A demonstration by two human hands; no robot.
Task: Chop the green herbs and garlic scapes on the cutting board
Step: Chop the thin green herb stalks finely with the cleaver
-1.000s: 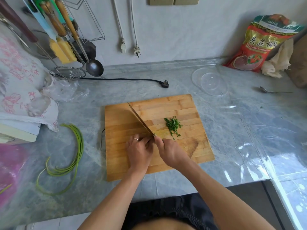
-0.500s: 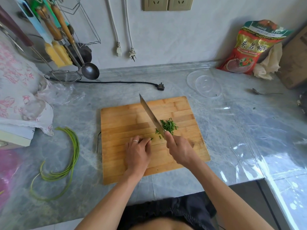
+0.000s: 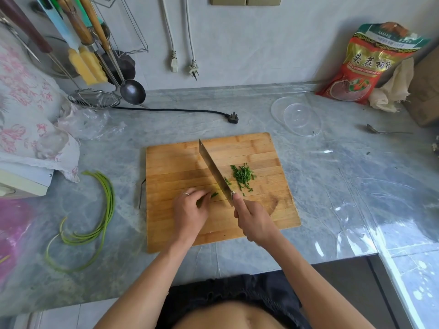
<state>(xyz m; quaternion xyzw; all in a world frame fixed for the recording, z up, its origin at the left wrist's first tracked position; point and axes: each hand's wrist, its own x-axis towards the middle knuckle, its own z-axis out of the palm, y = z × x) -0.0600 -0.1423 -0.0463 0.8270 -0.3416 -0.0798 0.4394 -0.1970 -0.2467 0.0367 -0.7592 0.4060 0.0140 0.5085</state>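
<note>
Right hand [image 3: 255,222] grips the handle of the cleaver [image 3: 215,173]; its blade stands on edge over the cutting board [image 3: 259,210] and points away from the person. Left hand [image 3: 190,211] lies on the board just beside the blade, with the fingers curled over a short remainder of the green herbs [image 3: 213,194]. Only a small green end comes out past the fingertips, toward the blade.

On the far side of the blade from the left hand lies a small heap of chopped herbs [image 3: 242,176]. I judge that the herbs are almost finished, because very little is left uncut. The garlic scapes [image 3: 104,210] are not started: they lie whole on the worktop [image 3: 332,186], well apart from the left hand, on its outer side and off the board.

How much herb is under the left hand I cannot tell, since the fingers cover it. The cleaver's handle is hidden inside the right hand. Whether the blade's edge touches the board is hard to make out.
</note>
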